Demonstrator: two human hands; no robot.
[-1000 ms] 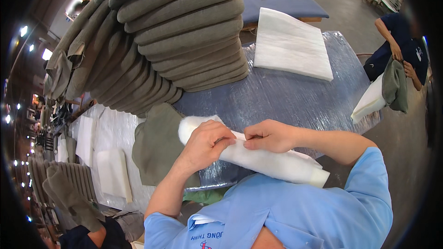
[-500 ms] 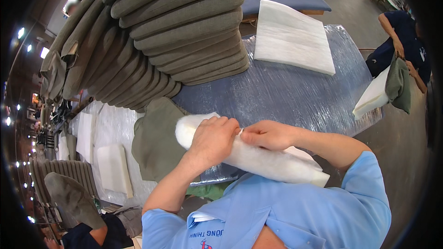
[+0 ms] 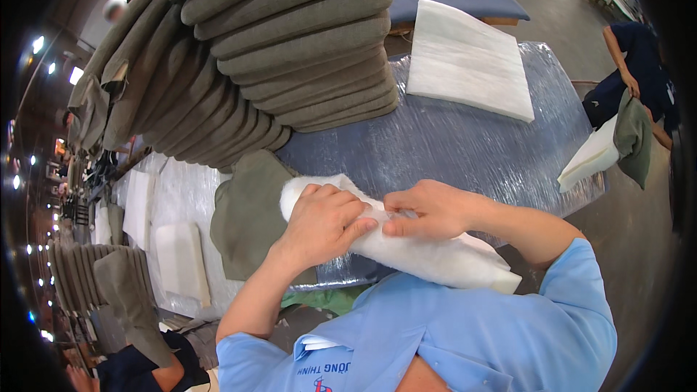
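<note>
A thick white foam cushion wrapped in fluffy batting (image 3: 428, 261) lies folded along the table edge, against my front. My left hand (image 3: 323, 221) rests over its upper left part, fingers curled onto the fluffy layer and thumb stretched toward the right hand. Close beside it, my right hand (image 3: 428, 210) has bent fingers and thumb at the batting's edge, with a fold of white between them. Just left of the cushion an olive-grey fabric cover (image 3: 250, 214) lies flat, partly under its rounded end.
Tall stacks of grey-green cushions (image 3: 305, 51) stand at the far left. A white padded slab (image 3: 472, 62) lies on the plastic-wrapped table (image 3: 501, 145). Another white slab (image 3: 181, 261) is at left. Co-workers handle covers at the right (image 3: 632, 65) and lower left (image 3: 152, 366).
My hands have loosened from a tight pinch where they met; the left thumb now stretches out and the right fingers have parted somewhat from the thumb. The right co-worker's cover has shifted slightly.
</note>
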